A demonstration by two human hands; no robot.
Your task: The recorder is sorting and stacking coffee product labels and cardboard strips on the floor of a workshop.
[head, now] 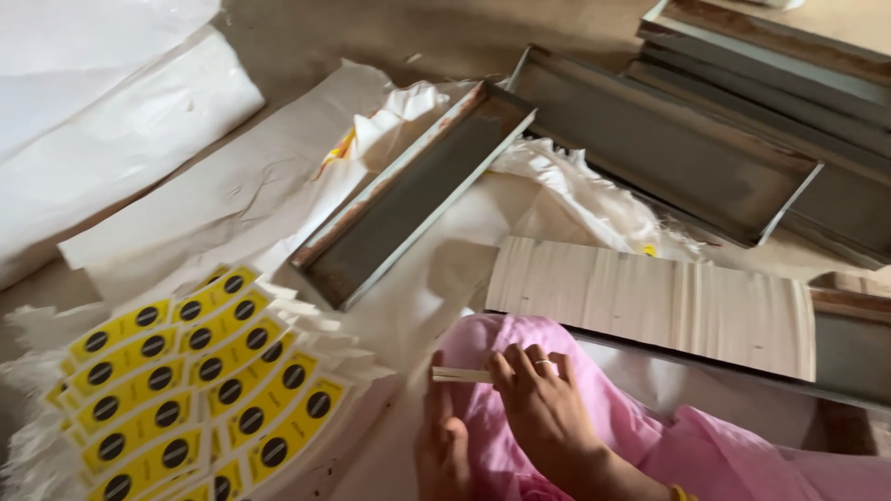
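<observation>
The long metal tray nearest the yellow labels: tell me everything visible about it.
The metal tray is a long, narrow, shallow trough of dull grey sheet metal with low raised walls, rust-brown along its left rim and near corner. It is empty. It lies slantwise, one end near the yellow labels, the other rising toward the larger grey trays. It rests on crumpled white paper. No hand touches it.

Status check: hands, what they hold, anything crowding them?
Both hands, left hand and right hand, pinch a thin pale wooden stick over pink cloth. Yellow black-dotted paper labels fanned alongside.
</observation>
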